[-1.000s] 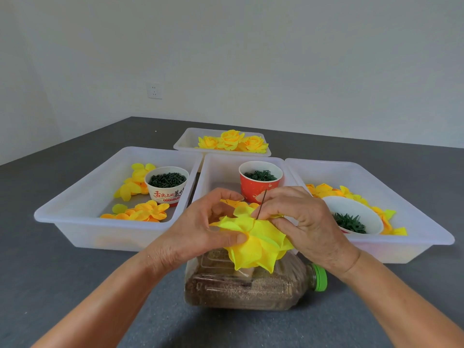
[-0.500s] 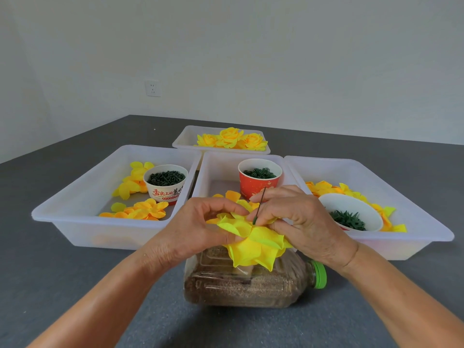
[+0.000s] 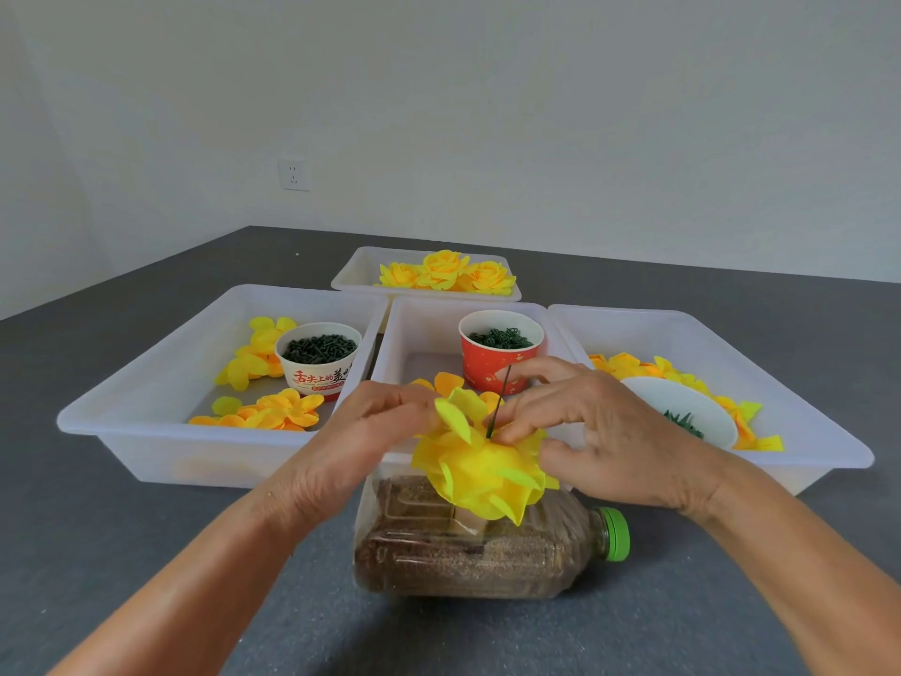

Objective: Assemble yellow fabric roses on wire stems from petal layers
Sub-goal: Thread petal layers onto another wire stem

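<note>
A yellow fabric rose (image 3: 480, 468) of stacked petal layers sits upside down over a sand-filled plastic bottle (image 3: 482, 553) lying on its side. A thin dark wire stem (image 3: 498, 401) sticks up through the petals' middle. My left hand (image 3: 370, 436) pinches the petals' left edge. My right hand (image 3: 590, 426) presses its fingertips on the petals at the base of the wire. Loose yellow petal layers (image 3: 273, 412) lie in the left tray, and more petal layers (image 3: 677, 378) in the right tray.
Three white trays stand side by side: left tray (image 3: 146, 422), middle tray (image 3: 414, 324), right tray (image 3: 804, 412). A white cup (image 3: 317, 358), a red cup (image 3: 499, 351) and a white bowl (image 3: 682, 407) hold green parts. A far tray (image 3: 356, 275) holds finished roses (image 3: 446, 273).
The petal stack has slid lower on the wire and bunched into a fuller ball. Both hands shifted slightly, my right fingers now press nearer the wire's base.
</note>
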